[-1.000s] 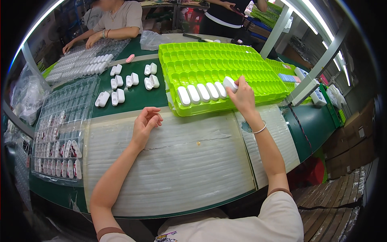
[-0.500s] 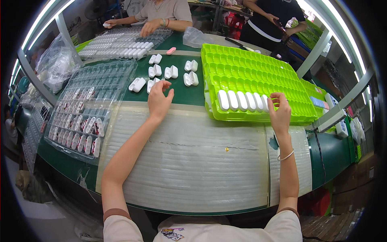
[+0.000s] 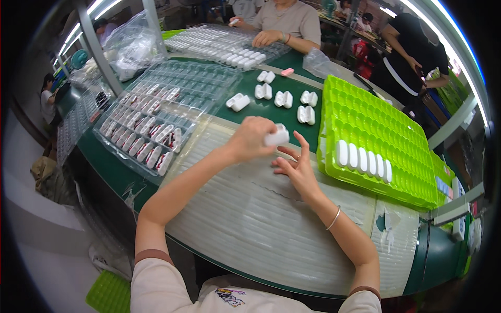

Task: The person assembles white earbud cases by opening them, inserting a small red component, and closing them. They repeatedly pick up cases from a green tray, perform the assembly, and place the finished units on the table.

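Note:
My left hand (image 3: 251, 139) is closed round a white earbud case (image 3: 277, 135), raised over the padded work mat and slightly blurred. Close by on its right, my right hand (image 3: 298, 171) has its fingers spread with nothing in them; a ring shows on one finger. Beyond my hands, several white cases with their lids open, such as this one (image 3: 283, 99), stand on the green tabletop. A bright green moulded tray (image 3: 376, 122) lies to the right, with a short row of closed white cases (image 3: 363, 159) in its near slots.
At the left, a clear plastic tray (image 3: 193, 78) holds rows of white pieces with dark red parts (image 3: 140, 148). A small pink case (image 3: 287, 72) lies farther back. Across the table a co-worker's hand (image 3: 267, 38) rests over another tray of white cases (image 3: 242, 58). Metal posts (image 3: 96, 47) rise at the sides.
My left hand has lifted a case off the green tabletop and brought it nearer. My right hand has left the row in the green tray and moved left beside it. The whole view has turned.

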Demonstrator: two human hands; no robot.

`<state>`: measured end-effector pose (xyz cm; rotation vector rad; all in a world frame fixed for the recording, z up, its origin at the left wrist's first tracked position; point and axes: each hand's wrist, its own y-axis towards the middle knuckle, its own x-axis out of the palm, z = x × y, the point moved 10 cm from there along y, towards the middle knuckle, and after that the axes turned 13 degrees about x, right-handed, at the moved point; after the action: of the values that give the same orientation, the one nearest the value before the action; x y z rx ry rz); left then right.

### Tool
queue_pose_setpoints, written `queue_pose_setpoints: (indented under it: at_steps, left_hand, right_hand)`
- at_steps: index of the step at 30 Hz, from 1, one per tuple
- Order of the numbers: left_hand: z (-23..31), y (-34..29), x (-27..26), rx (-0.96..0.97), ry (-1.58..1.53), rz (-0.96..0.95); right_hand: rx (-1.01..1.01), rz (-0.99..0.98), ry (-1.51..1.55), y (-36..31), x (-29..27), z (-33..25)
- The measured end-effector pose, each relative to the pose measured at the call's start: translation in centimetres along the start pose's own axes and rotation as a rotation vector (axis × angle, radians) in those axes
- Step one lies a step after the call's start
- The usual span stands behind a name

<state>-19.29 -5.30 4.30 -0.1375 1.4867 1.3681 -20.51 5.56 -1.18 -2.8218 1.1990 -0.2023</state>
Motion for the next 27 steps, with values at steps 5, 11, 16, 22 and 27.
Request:
queue_pose_setpoints:
  at_steps: [5,11,16,22,27]
  left_hand:
    - [5.4,-3.9,-4.6,-0.009,-0.179,-0.022]
    - [-7.7,-15.2,-17.2,-0.585,0.465,-0.096]
    - [-11.1,-20.1,-18.5,-0.813,0.486,-0.204]
    - [-8.7,-16.2,-16.5,-0.876,-0.321,0.29]
    - [1.1,-6.6,-4.6,-0.686,-1.046,0.182]
  right_hand:
    - [0.063,-0.258,0.018,-0.5,3.7,1.8]
    - [0.083,-0.258,-0.101,-4.5,4.9,2.2]
    - [0.119,-0.176,-0.135,-5.7,3.7,3.2]
    - [0.112,-0.1,-0.086,-6.6,2.0,3.7]
    - [0.01,-0.013,-0.125,-6.0,2.0,2.3]
